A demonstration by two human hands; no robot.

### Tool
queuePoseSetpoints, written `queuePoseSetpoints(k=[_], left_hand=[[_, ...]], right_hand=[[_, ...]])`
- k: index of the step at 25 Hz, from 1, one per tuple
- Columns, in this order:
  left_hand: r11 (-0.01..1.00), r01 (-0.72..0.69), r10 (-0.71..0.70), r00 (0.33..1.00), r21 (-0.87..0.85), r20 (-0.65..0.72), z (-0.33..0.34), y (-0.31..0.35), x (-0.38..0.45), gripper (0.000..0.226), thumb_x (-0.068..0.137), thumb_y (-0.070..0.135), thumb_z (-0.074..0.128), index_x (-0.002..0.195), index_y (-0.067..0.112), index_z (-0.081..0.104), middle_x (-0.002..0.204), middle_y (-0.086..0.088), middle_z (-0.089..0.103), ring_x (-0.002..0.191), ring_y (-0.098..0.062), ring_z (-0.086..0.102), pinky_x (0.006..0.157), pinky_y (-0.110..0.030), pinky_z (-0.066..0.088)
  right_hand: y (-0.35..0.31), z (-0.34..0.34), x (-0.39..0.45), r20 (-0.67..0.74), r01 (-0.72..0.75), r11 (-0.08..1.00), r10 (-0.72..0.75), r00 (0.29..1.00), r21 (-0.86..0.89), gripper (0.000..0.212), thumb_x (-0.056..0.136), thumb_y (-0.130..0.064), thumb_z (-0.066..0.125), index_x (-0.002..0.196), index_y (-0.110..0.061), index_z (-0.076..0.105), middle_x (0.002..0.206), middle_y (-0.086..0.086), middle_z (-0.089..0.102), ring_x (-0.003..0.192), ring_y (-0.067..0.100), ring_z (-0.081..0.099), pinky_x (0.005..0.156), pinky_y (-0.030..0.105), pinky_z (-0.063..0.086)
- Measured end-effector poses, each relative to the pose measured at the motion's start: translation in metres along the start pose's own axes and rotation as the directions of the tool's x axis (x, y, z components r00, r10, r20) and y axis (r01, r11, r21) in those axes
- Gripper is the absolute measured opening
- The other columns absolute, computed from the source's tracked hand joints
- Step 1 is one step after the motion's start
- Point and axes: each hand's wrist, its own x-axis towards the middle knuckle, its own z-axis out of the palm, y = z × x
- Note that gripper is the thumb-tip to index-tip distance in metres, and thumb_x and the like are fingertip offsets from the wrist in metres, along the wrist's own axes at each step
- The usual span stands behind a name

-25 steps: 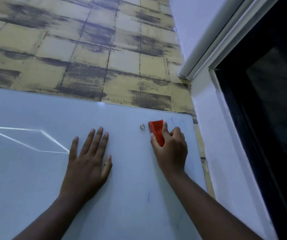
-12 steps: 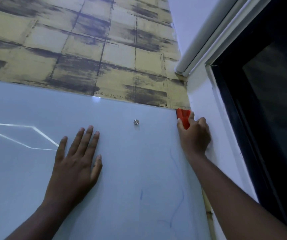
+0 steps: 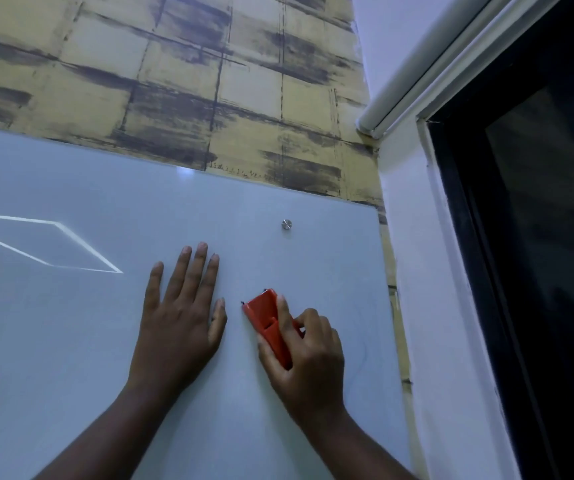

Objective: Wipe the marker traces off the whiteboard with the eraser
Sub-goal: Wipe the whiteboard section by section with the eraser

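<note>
A pale glass whiteboard (image 3: 71,341) hangs on the wall and fills the lower left of the head view. My right hand (image 3: 304,362) grips a red eraser (image 3: 264,311) and holds it flat against the board, below the board's metal mounting stud (image 3: 286,224). My left hand (image 3: 178,320) lies flat on the board just left of the eraser, fingers straight and spread. A faint blue marker line (image 3: 364,351) shows near the board's right edge, right of my right hand.
Yellow brick-pattern wallpaper (image 3: 174,81) covers the wall above the board. A white wall corner (image 3: 427,306) and a dark window with a black frame (image 3: 538,237) stand at the right. A rolled blind (image 3: 427,64) runs above the window. A bright light reflection (image 3: 53,247) crosses the board's left.
My right hand has moved the eraser from the board's top right corner down and left, to beside my left hand. The left hand stays flat on the board.
</note>
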Motion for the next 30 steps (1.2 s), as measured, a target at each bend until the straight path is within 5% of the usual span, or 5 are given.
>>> queuePoseSetpoints(k=[8,14,24,27,30], left_hand=[[0.998,0.0,0.001,1.0,-0.062,0.013,-0.01,0.007,-0.039,0.067,0.107,0.033,0.034,0.166,0.004,0.029,0.176,-0.015,0.021,0.164,-0.033,0.02,0.13,-0.061,0.021],[0.999,-0.001,0.002,1.0,-0.043,0.028,-0.016,0.014,-0.066,0.066,0.107,0.033,0.034,0.166,0.004,0.03,0.176,-0.016,0.021,0.163,-0.034,0.021,0.128,-0.064,0.023],[0.994,0.105,-0.104,0.993,-0.011,0.048,-0.02,0.04,-0.092,0.067,0.105,0.031,0.036,0.166,0.004,0.03,0.176,-0.015,0.02,0.163,-0.034,0.021,0.129,-0.064,0.019],[0.994,0.109,-0.108,0.991,-0.01,0.074,-0.022,0.045,-0.102,0.067,0.105,0.033,0.034,0.166,0.004,0.029,0.177,-0.015,0.019,0.164,-0.034,0.019,0.129,-0.064,0.019],[0.994,0.11,-0.109,0.991,-0.007,0.074,-0.023,0.047,-0.111,0.066,0.106,0.033,0.033,0.166,0.005,0.03,0.176,-0.015,0.02,0.163,-0.035,0.021,0.128,-0.065,0.02]], right_hand=[[0.058,-0.045,0.013,0.134,-0.314,0.949,0.308,0.942,0.026,0.067,0.081,-0.037,0.084,0.143,-0.037,0.059,0.102,-0.008,0.061,0.091,0.02,0.06,0.073,0.036,0.053],[0.129,-0.055,0.054,0.044,-0.664,0.747,0.664,0.746,-0.029,0.057,0.087,-0.045,0.079,0.137,-0.021,0.066,0.103,0.007,0.068,0.095,0.029,0.065,0.077,0.032,0.046],[0.048,-0.035,-0.047,0.059,-0.161,0.987,0.162,0.985,-0.025,0.056,0.095,-0.033,0.054,0.146,-0.012,0.057,0.114,0.013,0.062,0.094,0.034,0.058,0.076,0.045,0.051],[0.026,-0.047,-0.077,0.153,0.022,1.0,-0.024,0.988,0.011,0.059,0.095,-0.037,0.053,0.149,-0.013,0.054,0.109,0.009,0.062,0.089,0.029,0.059,0.069,0.043,0.053],[0.053,-0.051,-0.06,0.161,-0.001,1.0,0.0,0.987,0.004,0.062,0.09,-0.041,0.059,0.148,-0.018,0.055,0.098,0.005,0.06,0.082,0.025,0.058,0.063,0.038,0.053]])
